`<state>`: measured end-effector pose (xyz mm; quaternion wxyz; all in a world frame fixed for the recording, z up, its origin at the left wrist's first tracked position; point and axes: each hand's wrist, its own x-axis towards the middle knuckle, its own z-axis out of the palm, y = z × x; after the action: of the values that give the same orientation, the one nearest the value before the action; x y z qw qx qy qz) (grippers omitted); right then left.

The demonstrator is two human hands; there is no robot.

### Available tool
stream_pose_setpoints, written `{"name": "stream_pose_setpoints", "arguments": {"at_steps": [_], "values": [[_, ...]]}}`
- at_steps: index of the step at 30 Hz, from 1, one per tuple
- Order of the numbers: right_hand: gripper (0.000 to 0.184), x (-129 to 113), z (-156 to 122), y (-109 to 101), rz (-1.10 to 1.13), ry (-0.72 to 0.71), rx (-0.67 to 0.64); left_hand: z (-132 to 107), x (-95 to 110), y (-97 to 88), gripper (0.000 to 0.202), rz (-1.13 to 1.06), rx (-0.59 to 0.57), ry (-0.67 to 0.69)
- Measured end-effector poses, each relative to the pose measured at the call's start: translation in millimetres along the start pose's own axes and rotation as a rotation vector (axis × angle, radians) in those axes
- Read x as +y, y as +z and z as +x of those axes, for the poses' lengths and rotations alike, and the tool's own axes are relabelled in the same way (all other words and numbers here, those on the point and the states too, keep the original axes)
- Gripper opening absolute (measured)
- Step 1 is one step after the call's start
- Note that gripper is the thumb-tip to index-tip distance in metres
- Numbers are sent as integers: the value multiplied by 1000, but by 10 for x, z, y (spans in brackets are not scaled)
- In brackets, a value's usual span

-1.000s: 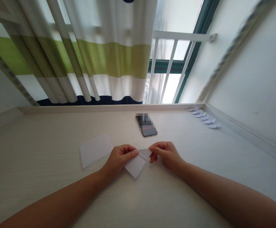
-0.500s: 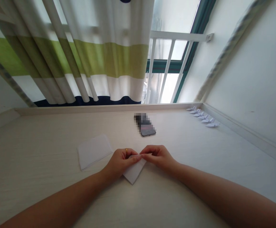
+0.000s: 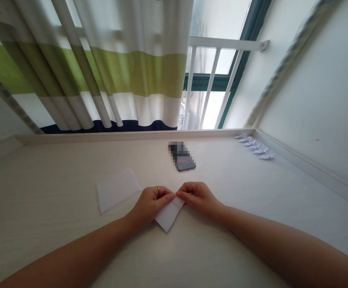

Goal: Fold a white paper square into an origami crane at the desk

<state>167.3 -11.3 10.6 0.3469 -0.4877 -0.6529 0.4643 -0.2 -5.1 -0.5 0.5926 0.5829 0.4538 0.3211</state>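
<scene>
Folded paper: The folded paper [image 3: 168, 219] is between both hands above the table [image 3: 56, 180], one corner pointing toward the person; I cannot tell whether it touches the surface.
Left hand: The left hand [image 3: 151, 203] has thumb and finger clamped on the paper's upper edge.
Right hand: The right hand [image 3: 199, 196] pinches the same edge just beside the left fingertips.
Crease risk: A crooked fold seems possible if the two pinches pull unevenly.
Tear risk: Thin paper could rip at the pinched edge under a hard tug.
Paper stack: The paper stack [image 3: 118, 191] lies near the left hand; a careless sweep could scatter it.
Change, right hand: One second earlier it holds a flap out to the right, apart from the left; now the fingertips nearly meet.
Unchanged: The phone [image 3: 186, 163] and paper figures [image 3: 259, 150] stay in place.
</scene>
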Motion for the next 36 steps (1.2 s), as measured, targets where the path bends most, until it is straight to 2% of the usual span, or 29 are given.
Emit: {"name": "stream_pose_setpoints", "arguments": {"at_steps": [5, 10, 13, 15, 16, 18, 21, 23, 26, 36], "values": [[18, 23, 15, -34, 113, 57, -44, -5, 3, -3, 25, -26, -5, -8], [23, 70, 50, -188, 177, 70, 19, 18, -7, -34, 28, -88, 44, -45], [23, 134, 130, -391, 163, 50, 141, 26, -7, -40, 29, -110, 83, -59], [25, 194, 210, -527, 78, 23, 292, 21, -3, -34, 28, -109, 92, -66], [27, 226, 253, -576, -11, -1, 381, 17, -1, -29, 28, -104, 87, -64], [33, 285, 336, -612, -287, -12, 444, 11, 3, -19, 28, -89, 70, -51], [75, 340, 432, -517, -655, 48, 449, 9, 2, -13, 28, -77, 53, -34], [90, 351, 480, -415, -816, 49, 427, 12, -1, -13, 28, -76, 45, -27], [88, 346, 562, -307, -898, 72, 418, 13, -4, -14, 28, -78, 35, -6], [81, 298, 987, -217, -844, 115, 472, 32, -15, -12, 28, -87, 25, 18]]}}
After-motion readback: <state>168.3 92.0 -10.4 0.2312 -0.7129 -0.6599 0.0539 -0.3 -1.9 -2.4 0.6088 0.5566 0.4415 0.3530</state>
